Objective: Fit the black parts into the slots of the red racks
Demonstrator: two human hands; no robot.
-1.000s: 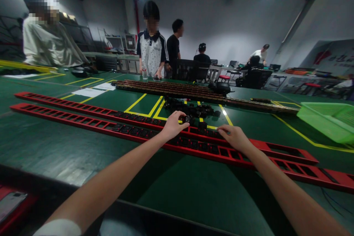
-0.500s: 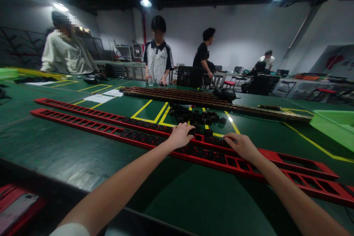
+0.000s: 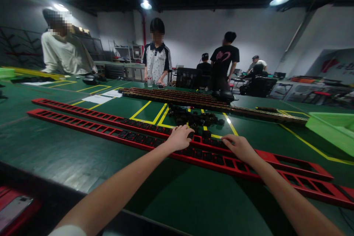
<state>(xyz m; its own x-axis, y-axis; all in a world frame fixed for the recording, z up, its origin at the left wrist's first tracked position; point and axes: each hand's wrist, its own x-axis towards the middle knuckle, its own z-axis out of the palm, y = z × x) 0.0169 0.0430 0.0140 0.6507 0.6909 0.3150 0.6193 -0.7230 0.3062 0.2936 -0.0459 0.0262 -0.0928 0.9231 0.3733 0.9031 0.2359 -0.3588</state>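
Two long red slotted strips (image 3: 91, 118) lie side by side across the green table, and black socket modules fill their middle slots. My left hand (image 3: 179, 138) is curled over the far strip, its fingertips on a small black module (image 3: 191, 135) at a slot. My right hand (image 3: 239, 147) lies flat across both strips just to the right, fingers spread, holding nothing. Right behind the strips is a pile of loose black modules (image 3: 196, 118).
A stack of dark brown strips (image 3: 177, 96) lies further back. A green basket (image 3: 332, 129) stands at the right edge. Papers (image 3: 99, 99) lie at the back left and a phone (image 3: 13, 212) at the near left corner. Several people stand or sit beyond the table.
My left hand has come down from above the pile with the small black module onto the far red strip. My right hand stays on the strips. A person in black has walked right.
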